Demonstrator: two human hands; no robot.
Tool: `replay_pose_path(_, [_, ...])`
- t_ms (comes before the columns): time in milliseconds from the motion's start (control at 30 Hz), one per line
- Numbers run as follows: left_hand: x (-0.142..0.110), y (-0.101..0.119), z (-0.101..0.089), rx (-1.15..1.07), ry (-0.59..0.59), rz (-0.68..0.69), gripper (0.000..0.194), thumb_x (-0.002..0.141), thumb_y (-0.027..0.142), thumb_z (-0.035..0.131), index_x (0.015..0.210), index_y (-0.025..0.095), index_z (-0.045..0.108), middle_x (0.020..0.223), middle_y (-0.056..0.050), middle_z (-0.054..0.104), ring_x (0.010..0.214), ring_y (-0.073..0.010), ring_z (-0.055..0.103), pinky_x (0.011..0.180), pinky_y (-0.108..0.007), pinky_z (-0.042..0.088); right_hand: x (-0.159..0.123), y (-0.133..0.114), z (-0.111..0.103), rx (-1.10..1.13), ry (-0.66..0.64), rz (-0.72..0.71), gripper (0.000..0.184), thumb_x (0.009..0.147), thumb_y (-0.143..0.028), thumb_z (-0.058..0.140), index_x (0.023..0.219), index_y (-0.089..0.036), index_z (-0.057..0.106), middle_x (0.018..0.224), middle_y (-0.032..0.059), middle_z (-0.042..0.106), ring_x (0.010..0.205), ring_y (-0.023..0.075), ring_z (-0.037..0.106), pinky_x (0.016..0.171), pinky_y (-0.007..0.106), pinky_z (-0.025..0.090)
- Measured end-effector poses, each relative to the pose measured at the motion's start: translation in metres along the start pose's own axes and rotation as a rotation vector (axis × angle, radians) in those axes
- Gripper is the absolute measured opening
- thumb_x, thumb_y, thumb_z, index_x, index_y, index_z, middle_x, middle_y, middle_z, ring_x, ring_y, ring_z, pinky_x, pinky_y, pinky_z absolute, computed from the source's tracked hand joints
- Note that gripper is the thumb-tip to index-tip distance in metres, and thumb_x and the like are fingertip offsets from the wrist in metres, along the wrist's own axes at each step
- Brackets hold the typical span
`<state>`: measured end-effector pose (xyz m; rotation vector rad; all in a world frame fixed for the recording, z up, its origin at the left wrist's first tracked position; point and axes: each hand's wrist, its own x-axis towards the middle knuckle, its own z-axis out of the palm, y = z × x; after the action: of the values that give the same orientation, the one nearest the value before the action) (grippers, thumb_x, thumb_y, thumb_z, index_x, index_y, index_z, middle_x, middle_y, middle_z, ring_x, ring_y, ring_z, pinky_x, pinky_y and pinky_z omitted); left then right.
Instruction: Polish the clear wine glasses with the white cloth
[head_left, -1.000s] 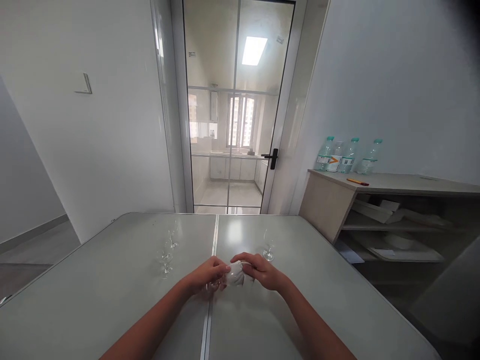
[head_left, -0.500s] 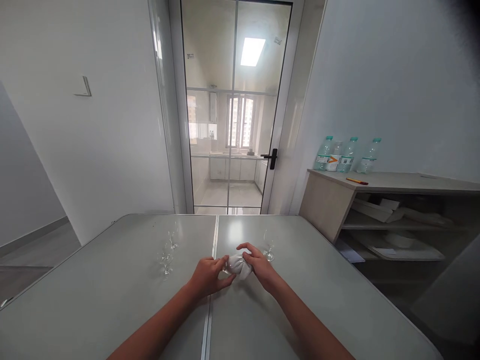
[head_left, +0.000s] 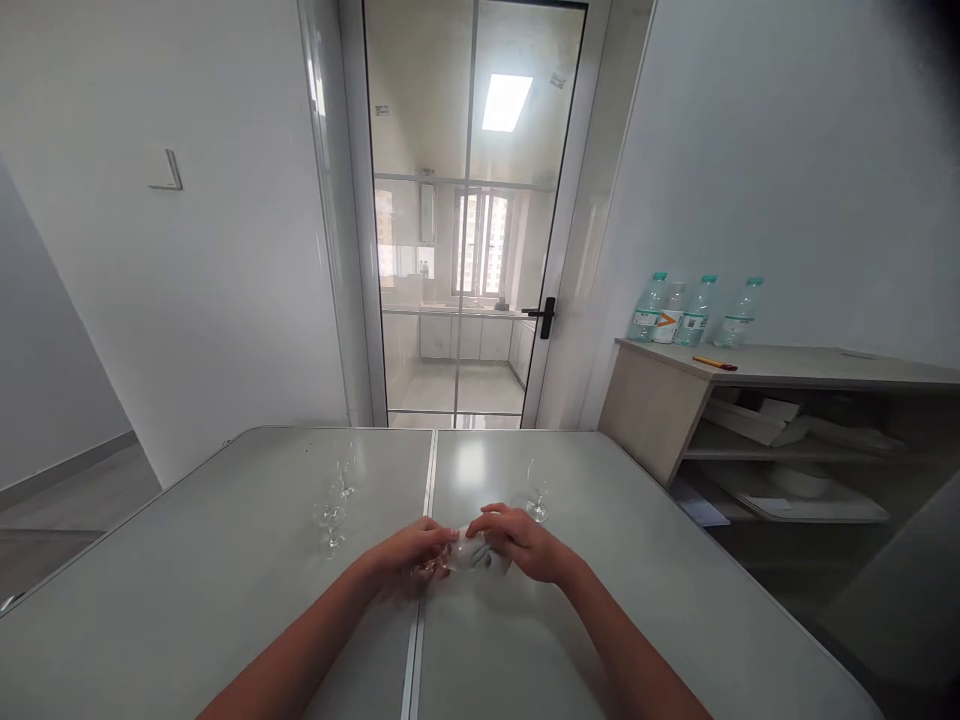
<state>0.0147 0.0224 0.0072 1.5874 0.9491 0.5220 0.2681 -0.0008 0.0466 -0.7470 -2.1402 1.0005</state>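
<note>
Over the middle of the table, my left hand is closed on a clear stemmed glass, lying sideways and partly hidden by the fingers. My right hand curls over a white cloth at the right end of this glass. The cloth looks pushed into the bowl, though the glass edge is hard to make out. Just beyond my right hand stands another clear stemmed glass. To the left, two similar glasses stand, a nearer glass and a farther glass.
The grey table has a metal seam running down its middle. Behind it is a glass door with a black handle. At right, a shelf unit carries several plastic bottles and an orange pen.
My left hand has turned, its fingers now nearer the stem side of the glass. My right hand has shifted over the cloth, its fingers covering more of it. The standing glasses have not moved.
</note>
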Motion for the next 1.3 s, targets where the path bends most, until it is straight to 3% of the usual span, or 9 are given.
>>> replay_pose_path(167, [0.002,0.002,0.013,0.609,0.388,0.334,0.037,0.085,0.052,0.066,0.095,0.018,0.072,0.072,-0.005,0.072,0.062,-0.0179,0.062,0.061,-0.027,0.042,0.010,0.026,0.006,0.189,0.308,0.237,0.034,0.094,-0.047,0.054,0.114,-0.023,0.066,0.067,-0.0040,0.049,0.061,0.0139,0.044,0.060,0.025,0.036])
replay_pose_path(267, [0.002,0.001,0.018,0.875,0.474,0.441,0.035,0.082,0.044,0.069,0.108,0.019,0.071,0.074,-0.006,0.074,0.064,-0.0204,0.064,0.067,-0.029,0.044,0.014,0.035,0.013,0.410,0.407,0.366,0.037,0.087,-0.049,0.062,0.113,-0.023,0.062,0.068,-0.0047,0.050,0.060,0.0137,0.046,0.058,0.024,0.036])
replay_pose_path(433, [-0.001,0.009,0.013,0.462,0.283,0.326,0.039,0.087,0.054,0.062,0.083,0.017,0.071,0.065,-0.002,0.067,0.053,-0.0131,0.055,0.055,-0.024,0.038,0.010,0.019,0.015,0.507,0.251,0.261,0.043,0.091,-0.055,0.059,0.122,-0.025,0.059,0.072,-0.0028,0.053,0.064,0.0150,0.048,0.061,0.026,0.039])
replay_pose_path(633, [-0.004,0.004,0.002,0.002,-0.033,0.013,0.061,0.083,0.072,0.055,0.066,0.015,0.063,0.052,-0.001,0.059,0.039,-0.0092,0.041,0.043,-0.024,0.030,0.003,0.007,0.008,0.158,0.032,0.071,0.043,0.097,-0.057,0.050,0.114,-0.021,0.067,0.066,-0.0030,0.048,0.058,0.0129,0.040,0.057,0.025,0.034])
replay_pose_path(800, [-0.001,-0.002,0.006,0.237,0.159,0.210,0.052,0.086,0.064,0.060,0.080,0.014,0.072,0.059,-0.002,0.063,0.048,-0.0122,0.051,0.049,-0.024,0.034,0.005,0.017,0.007,0.064,0.102,0.075,0.041,0.100,-0.053,0.047,0.112,-0.021,0.069,0.067,-0.0019,0.051,0.060,0.0131,0.045,0.059,0.025,0.037])
replay_pose_path(900, [0.003,-0.005,0.010,0.624,0.426,0.412,0.038,0.080,0.049,0.073,0.103,0.019,0.076,0.074,-0.004,0.073,0.063,-0.0180,0.063,0.063,-0.026,0.043,0.010,0.028,0.011,0.239,0.261,0.242,0.037,0.095,-0.052,0.054,0.117,-0.024,0.063,0.071,-0.0029,0.054,0.062,0.0139,0.048,0.059,0.024,0.037])
replay_pose_path(1000, [0.006,-0.006,0.014,0.794,0.510,0.472,0.041,0.077,0.043,0.076,0.113,0.022,0.075,0.079,-0.006,0.076,0.066,-0.0200,0.066,0.068,-0.028,0.046,0.013,0.034,0.017,0.448,0.323,0.353,0.040,0.089,-0.052,0.062,0.119,-0.025,0.059,0.071,-0.0042,0.054,0.061,0.0139,0.048,0.058,0.024,0.036])
replay_pose_path(1100, [0.004,-0.001,0.013,0.642,0.454,0.415,0.035,0.081,0.049,0.072,0.100,0.021,0.077,0.071,-0.004,0.073,0.062,-0.0178,0.064,0.062,-0.025,0.044,0.015,0.029,0.022,0.572,0.307,0.336,0.044,0.088,-0.056,0.062,0.120,-0.025,0.059,0.072,-0.0036,0.055,0.062,0.0143,0.048,0.060,0.024,0.037])
replay_pose_path(1300, [-0.005,0.005,-0.003,0.070,0.076,0.163,0.054,0.076,0.066,0.070,0.071,0.012,0.071,0.057,-0.004,0.063,0.045,-0.0113,0.049,0.045,-0.023,0.034,0.010,0.011,0.020,0.407,0.115,0.236,0.042,0.092,-0.056,0.058,0.119,-0.024,0.063,0.068,-0.0035,0.050,0.060,0.0140,0.041,0.059,0.025,0.033])
